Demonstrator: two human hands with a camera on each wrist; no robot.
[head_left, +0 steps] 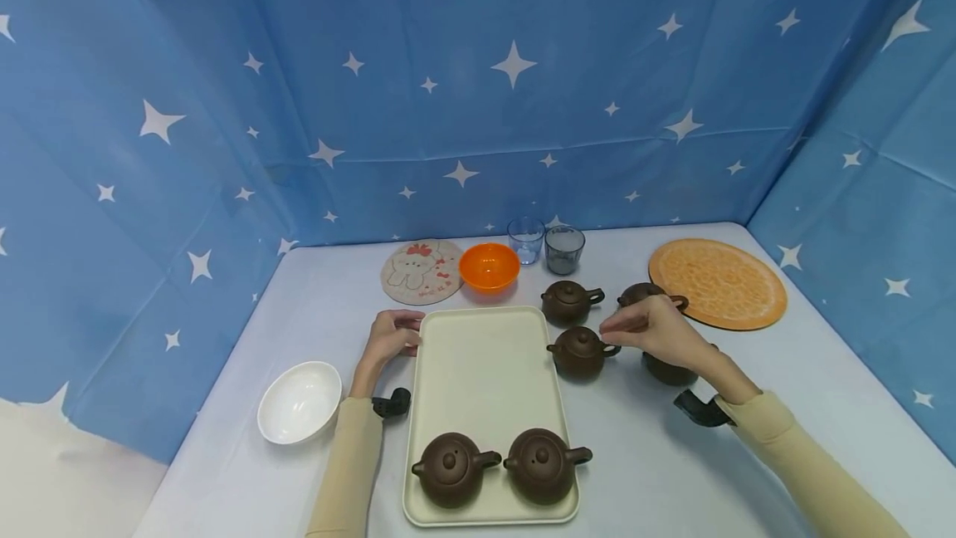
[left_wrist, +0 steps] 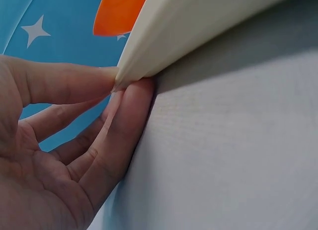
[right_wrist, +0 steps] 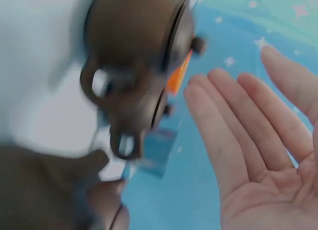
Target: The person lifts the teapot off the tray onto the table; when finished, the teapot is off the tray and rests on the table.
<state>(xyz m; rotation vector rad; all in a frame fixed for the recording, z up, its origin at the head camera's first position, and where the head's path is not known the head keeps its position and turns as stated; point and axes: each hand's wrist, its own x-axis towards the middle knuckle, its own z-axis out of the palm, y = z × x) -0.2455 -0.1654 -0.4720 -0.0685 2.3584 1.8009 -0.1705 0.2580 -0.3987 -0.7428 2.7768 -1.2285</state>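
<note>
My left hand [head_left: 392,340] pinches the far left edge of a cream tray [head_left: 485,388] between thumb and fingers, as the left wrist view shows close up. Two dark brown teapots, a left one [head_left: 451,471] and a right one [head_left: 542,467], sit at the tray's near end with their handles to the right. Over several more brown teapots right of the tray hovers my right hand [head_left: 660,332], its fingers extended and holding nothing. Nearest its fingertips is a teapot [head_left: 579,354] beside the tray. Another teapot [head_left: 668,372] lies partly hidden below the hand.
At the back stand an orange bowl [head_left: 489,269], a bluish glass [head_left: 526,241] and a grey glass [head_left: 563,251]. A round rabbit mat [head_left: 421,272] lies left of them. On the far right is an orange round mat [head_left: 720,282]; a white bowl [head_left: 300,403] stands on the left.
</note>
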